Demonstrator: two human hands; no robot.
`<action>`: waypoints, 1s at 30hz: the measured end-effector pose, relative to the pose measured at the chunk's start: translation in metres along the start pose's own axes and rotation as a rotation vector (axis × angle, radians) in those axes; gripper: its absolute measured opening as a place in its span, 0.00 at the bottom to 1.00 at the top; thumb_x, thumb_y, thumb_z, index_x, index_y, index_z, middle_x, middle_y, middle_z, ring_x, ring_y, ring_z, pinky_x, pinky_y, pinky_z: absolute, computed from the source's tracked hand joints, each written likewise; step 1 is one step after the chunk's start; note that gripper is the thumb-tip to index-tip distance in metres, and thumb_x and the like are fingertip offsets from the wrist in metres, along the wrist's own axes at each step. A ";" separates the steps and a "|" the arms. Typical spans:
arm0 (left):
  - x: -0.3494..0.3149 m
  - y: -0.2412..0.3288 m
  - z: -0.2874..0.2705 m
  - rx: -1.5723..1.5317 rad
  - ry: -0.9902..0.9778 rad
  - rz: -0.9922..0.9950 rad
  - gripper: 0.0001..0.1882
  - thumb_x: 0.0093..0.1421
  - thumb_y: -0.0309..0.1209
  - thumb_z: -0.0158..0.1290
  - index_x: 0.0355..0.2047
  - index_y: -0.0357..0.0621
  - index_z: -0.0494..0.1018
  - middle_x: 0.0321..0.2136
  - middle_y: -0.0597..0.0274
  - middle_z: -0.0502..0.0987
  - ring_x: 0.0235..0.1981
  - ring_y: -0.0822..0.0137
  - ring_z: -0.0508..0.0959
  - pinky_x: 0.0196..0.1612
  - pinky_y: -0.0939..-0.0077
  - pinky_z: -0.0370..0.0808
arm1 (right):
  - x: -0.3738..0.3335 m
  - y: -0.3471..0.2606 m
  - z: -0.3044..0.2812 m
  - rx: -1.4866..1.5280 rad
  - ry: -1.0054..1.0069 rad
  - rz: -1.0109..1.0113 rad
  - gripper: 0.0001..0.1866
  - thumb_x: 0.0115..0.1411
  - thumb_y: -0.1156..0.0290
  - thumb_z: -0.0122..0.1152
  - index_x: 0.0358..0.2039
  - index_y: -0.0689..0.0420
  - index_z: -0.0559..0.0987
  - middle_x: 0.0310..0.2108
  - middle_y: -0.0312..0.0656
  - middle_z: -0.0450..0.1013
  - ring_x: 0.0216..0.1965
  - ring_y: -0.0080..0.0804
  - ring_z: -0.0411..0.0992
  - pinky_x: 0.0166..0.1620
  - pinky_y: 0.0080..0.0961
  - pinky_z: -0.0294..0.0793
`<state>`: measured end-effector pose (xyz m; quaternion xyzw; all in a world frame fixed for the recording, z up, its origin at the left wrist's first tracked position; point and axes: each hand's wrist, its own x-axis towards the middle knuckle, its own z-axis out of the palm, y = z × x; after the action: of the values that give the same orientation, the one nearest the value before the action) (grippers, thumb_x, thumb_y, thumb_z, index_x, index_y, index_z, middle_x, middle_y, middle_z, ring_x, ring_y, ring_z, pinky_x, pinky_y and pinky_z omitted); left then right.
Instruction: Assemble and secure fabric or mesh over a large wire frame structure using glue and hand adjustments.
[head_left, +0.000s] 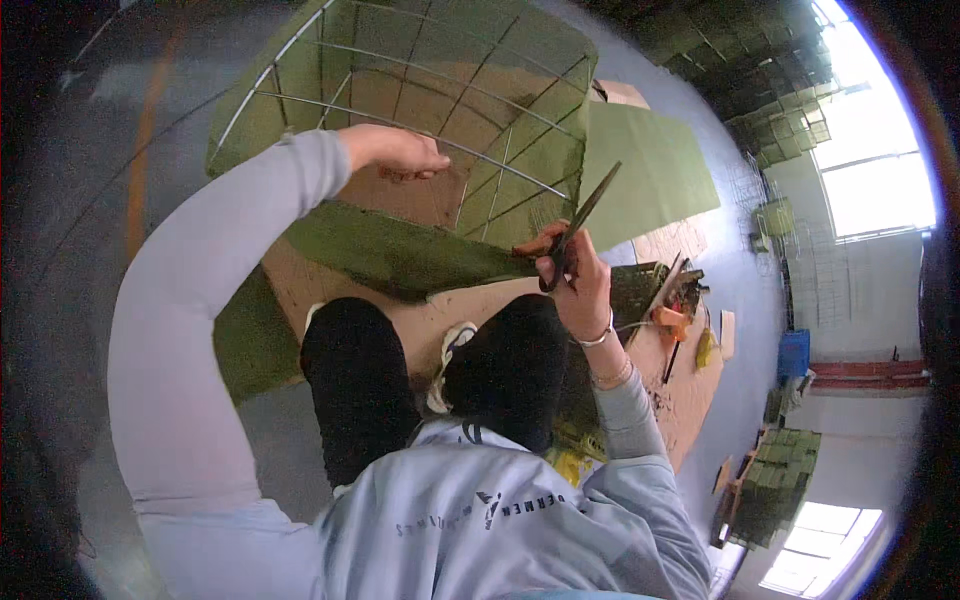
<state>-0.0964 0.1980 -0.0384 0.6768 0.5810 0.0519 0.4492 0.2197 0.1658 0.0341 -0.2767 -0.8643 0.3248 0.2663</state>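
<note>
A large wire frame [420, 48] lined with green sheet stands in front of me. My left hand [398, 153] reaches over it, fingers curled beside a wire bar; what they hold, if anything, is hidden. In my right hand [578, 278] is a pair of dark scissors [592, 208], blades pointing up and away to the right. That hand is at the near right corner of the frame, by the edge of a hanging green flap [400, 248]. Its fingertips seem to touch the flap's corner.
Brown cardboard [690, 400] lies on the grey floor under the frame and to my right. On it are an orange-handled tool [672, 320] and a yellow object [704, 348]. Another green sheet [655, 170] spreads beyond the frame. Stacked green frames [775, 490] stand farther right.
</note>
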 end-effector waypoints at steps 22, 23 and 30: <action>-0.562 -0.017 0.567 -1.282 1.651 -0.965 0.23 0.61 0.45 0.46 0.49 0.42 0.63 0.49 0.53 0.63 0.51 0.59 0.63 0.51 0.63 0.62 | -0.043 0.079 -0.082 0.471 0.397 0.076 0.13 0.63 0.71 0.49 0.44 0.66 0.68 0.27 0.43 0.74 0.29 0.32 0.74 0.39 0.27 0.73; -0.557 -0.016 0.596 -1.305 1.508 -1.060 0.22 0.59 0.45 0.49 0.46 0.41 0.66 0.44 0.52 0.66 0.47 0.59 0.66 0.48 0.64 0.65 | -0.046 0.081 -0.084 0.473 0.397 0.073 0.13 0.63 0.71 0.49 0.44 0.66 0.68 0.27 0.43 0.74 0.29 0.32 0.74 0.39 0.27 0.73; -0.420 -0.040 0.235 0.092 0.998 -0.725 0.10 0.56 0.32 0.51 0.26 0.37 0.74 0.21 0.59 0.74 0.22 0.66 0.73 0.27 0.72 0.69 | -0.054 0.091 -0.096 0.524 0.345 0.060 0.15 0.63 0.68 0.52 0.45 0.66 0.68 0.28 0.43 0.74 0.32 0.32 0.74 0.40 0.28 0.73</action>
<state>-0.1212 -0.2838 -0.0147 0.3490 0.9157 0.1812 0.0824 0.3471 0.2283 0.0159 -0.2752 -0.6848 0.4925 0.4613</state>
